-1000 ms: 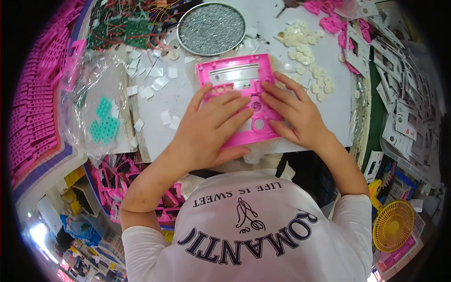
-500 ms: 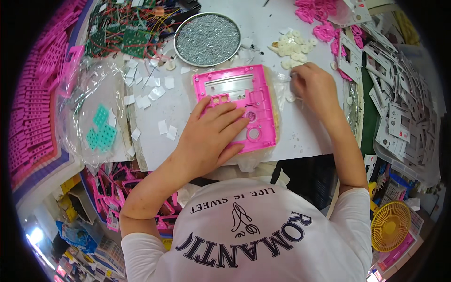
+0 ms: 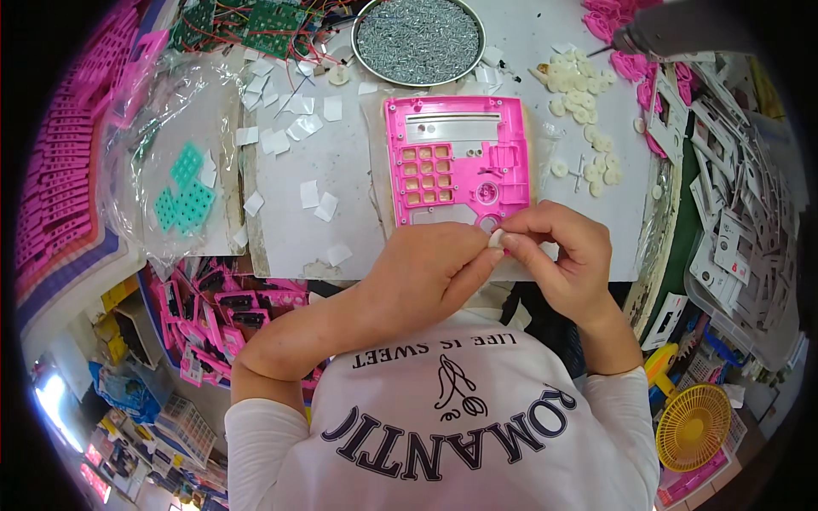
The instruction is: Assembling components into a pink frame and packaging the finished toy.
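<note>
Both hands meet at the near edge of a pink plastic casing [image 3: 464,134], which lies on the table with its ribbed inside facing up. Between the fingertips is a small white disc [image 3: 496,239]. My left hand [image 3: 434,264] is closed on it from the left, its fingers partly hidden. My right hand [image 3: 567,255] pinches the disc with thumb and forefinger. The casing has a grid of square holes and round openings. Beyond my right hand, similar cream-white discs [image 3: 578,81] are heaped and scattered.
A round metal tray of screws [image 3: 417,41] stands at the far side. Dark power screwdriver [image 3: 682,32] hangs at upper right. Circuit boards [image 3: 277,30], white paper squares [image 3: 308,194] and teal keypads [image 3: 189,200] lie left. Grey-white panels [image 3: 724,221] fill a bin at right.
My right hand has come back from the disc pile with a white disc. The left hand has left the casing's holes and joined it. A power screwdriver has appeared at upper right.
</note>
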Motion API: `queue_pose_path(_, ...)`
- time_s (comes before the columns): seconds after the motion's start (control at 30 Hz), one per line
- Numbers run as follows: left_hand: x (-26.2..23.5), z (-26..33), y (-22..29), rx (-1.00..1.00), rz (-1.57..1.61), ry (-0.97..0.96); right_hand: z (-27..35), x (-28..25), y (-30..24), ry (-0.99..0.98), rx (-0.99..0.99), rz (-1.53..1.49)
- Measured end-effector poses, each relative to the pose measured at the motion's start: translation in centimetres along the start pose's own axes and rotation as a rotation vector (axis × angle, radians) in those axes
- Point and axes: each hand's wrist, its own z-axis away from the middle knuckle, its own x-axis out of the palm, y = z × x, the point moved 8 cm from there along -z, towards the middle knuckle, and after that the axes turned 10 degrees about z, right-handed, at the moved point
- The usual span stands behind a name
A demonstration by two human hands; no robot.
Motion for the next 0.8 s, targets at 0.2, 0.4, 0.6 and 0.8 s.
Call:
queue_pose_path(0.2,-3.1,0.9,-0.5,-0.136,0.034,0.195,-3.3,-0.1,-2.3,0.194,-0.393,0.698)
queue_pose_path(0.4,-5.2,2.0,-0.7,-0.163,-0.047,0.231,-4.4,1.8,-1.6,0.138,-0.358,0.836)
queue_pose_path(0.6,-7.2,-0.1,-0.1,-0.054,-0.200,0.292,-3.9,1.7,-0.6,0.196,-0.261,0.830)
queue_pose_path(0.8,-13.4,-10.3,-1.5,0.147,-0.794,0.421,-4.1,1.9,0.0,0.177,-0.242,0.805)
